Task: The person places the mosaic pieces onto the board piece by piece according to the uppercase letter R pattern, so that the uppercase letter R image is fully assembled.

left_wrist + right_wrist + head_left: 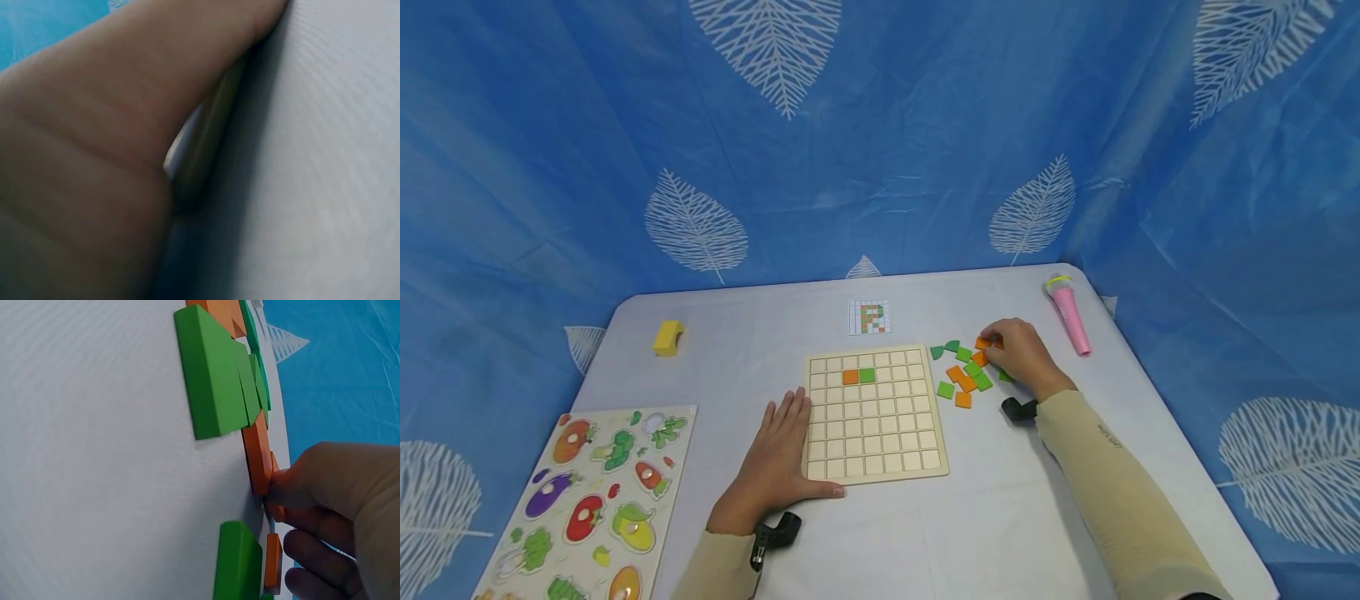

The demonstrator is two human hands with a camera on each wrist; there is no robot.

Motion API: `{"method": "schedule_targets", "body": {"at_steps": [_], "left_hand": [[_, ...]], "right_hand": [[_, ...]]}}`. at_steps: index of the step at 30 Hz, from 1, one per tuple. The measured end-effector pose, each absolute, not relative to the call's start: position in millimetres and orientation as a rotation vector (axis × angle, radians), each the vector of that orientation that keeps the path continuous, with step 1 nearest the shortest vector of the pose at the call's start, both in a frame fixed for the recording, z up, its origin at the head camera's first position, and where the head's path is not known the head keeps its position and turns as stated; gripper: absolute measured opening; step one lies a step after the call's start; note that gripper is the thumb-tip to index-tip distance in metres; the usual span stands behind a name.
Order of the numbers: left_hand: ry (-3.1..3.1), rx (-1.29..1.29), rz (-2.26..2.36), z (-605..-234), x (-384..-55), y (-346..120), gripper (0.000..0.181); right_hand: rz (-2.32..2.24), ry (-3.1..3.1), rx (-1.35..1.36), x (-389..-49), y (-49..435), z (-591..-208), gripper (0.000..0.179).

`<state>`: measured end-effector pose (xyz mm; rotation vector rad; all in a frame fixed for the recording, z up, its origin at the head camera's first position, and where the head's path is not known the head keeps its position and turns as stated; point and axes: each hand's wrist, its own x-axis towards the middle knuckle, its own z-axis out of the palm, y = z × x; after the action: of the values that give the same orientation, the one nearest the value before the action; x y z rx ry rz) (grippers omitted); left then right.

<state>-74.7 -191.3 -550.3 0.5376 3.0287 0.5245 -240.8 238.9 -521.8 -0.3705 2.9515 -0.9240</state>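
Note:
A wooden grid board (876, 477) lies mid-table, with one orange square tile (850, 377) and one green square tile (867, 376) side by side in its upper cells. Against its left edge rests my left hand (775, 462), fingers straight and thumb spread along the lower left corner. In the left wrist view the palm and thumb (181, 69) hide most of the board. Over the loose tiles to the right, my right hand (1024, 357) pinches an orange square tile (275, 511) between thumb and fingers. Green tiles (219, 381) lie close by.
A small pattern card (869, 317) lies behind the board. Two dark green rounded pieces (937, 352) sit among the loose tiles. A pink toy microphone (1071, 321) lies at far right, a yellow arched block (667, 338) at back left, and a vegetable puzzle board (597, 483) at front left.

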Motion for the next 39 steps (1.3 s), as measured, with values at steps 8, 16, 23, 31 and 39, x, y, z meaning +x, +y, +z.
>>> {"method": "schedule_targets", "body": {"at_steps": [8,16,23,31,39], "left_hand": [[3.032,0.529,0.529,-549.9,-73.8,-190.2,0.157],[3.029,0.530,0.523,-551.1,-73.5,-190.4,0.157],[3.027,0.533,0.523,-552.0,-73.4,-191.1,0.157],[3.028,0.530,0.522,-552.2,-73.9,-190.5,0.158],[3.032,0.533,0.511,-550.5,-74.2,-190.4,0.157]], "right_hand": [[-0.963,2.958,-0.348,-241.6,237.6,-523.7,0.025],[-1.060,2.941,-0.335,-236.2,226.2,-520.9,0.027],[-1.144,2.891,-0.484,-229.8,197.1,-517.0,0.024],[-1.229,2.799,-0.623,-218.3,160.5,-517.0,0.023],[-1.209,2.741,-0.762,-210.9,129.6,-517.4,0.021]]}}
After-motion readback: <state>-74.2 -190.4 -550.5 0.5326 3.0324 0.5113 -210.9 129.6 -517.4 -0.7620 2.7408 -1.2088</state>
